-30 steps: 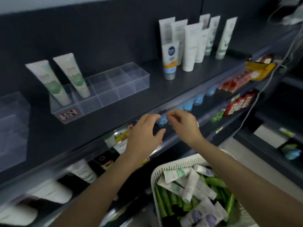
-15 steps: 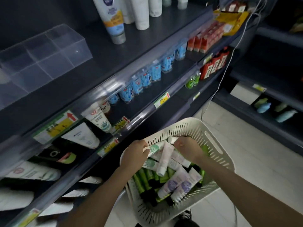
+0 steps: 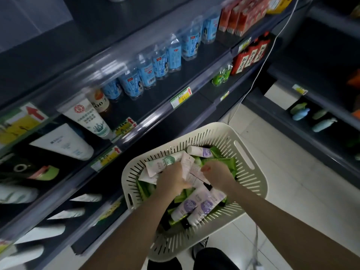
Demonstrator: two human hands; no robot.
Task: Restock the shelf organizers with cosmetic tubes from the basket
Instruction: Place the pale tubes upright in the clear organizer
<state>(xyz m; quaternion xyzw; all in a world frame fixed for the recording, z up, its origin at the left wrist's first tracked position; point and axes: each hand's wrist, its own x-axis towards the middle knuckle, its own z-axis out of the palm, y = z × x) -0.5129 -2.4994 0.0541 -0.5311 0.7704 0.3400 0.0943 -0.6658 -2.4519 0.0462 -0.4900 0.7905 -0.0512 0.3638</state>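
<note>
A cream slotted basket (image 3: 244,152) sits low in front of me, full of cosmetic tubes. White tubes with green prints (image 3: 165,162) lie at its far left. Purple-labelled tubes (image 3: 196,205) lie near me, and green tubes (image 3: 220,160) sit underneath. Both hands are inside the basket. My left hand (image 3: 173,179) grips a pale tube (image 3: 187,161) that sticks up from its fist. My right hand (image 3: 219,175) curls its fingers and thumb on another pale tube (image 3: 196,173) between the hands. A blurred corner of the clear organizer (image 3: 35,14) shows at the top left.
Dark shelves rise to the left and ahead, holding blue-labelled bottles (image 3: 161,63), red cartons (image 3: 239,16), red bottles (image 3: 251,55) and large white tubes (image 3: 85,117). A white cable (image 3: 259,75) hangs down at the right. Pale floor tiles (image 3: 288,184) lie to the right of the basket.
My view dropped from the top shelf to the basket. Both hands came down from shelf height into the basket and closed on pale tubes.
</note>
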